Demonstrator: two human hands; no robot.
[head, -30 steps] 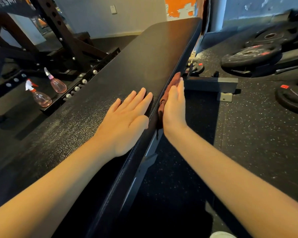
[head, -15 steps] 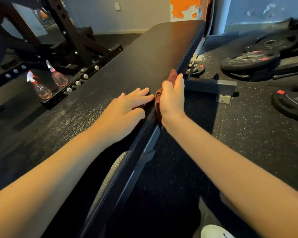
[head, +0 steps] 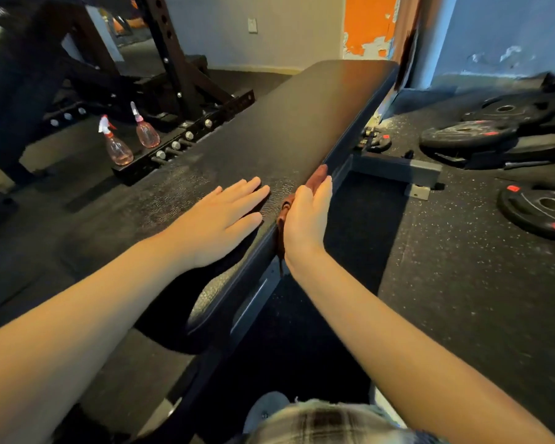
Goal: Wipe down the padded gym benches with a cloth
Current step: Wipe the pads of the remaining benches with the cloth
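Bench pad (head: 295, 129) textured black, rubber floor (head: 462, 270) speckled; left hand (head: 218, 222) flat, right hand (head: 305, 219) presses cloth (head: 318, 175) edgewise; grips released.

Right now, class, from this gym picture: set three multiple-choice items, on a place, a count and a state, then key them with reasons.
1. Where is the reddish-brown cloth? A) on the floor B) against the bench pad's right side edge C) on a weight plate
2. How many spray bottles are in view? A) one B) two C) four
3. How does the left hand lie? A) flat on the pad B) round a bottle C) in a fist
Key: 1 B, the right hand presses it there; 2 B, two pink ones left of the pad; 3 A, fingers straight on top.
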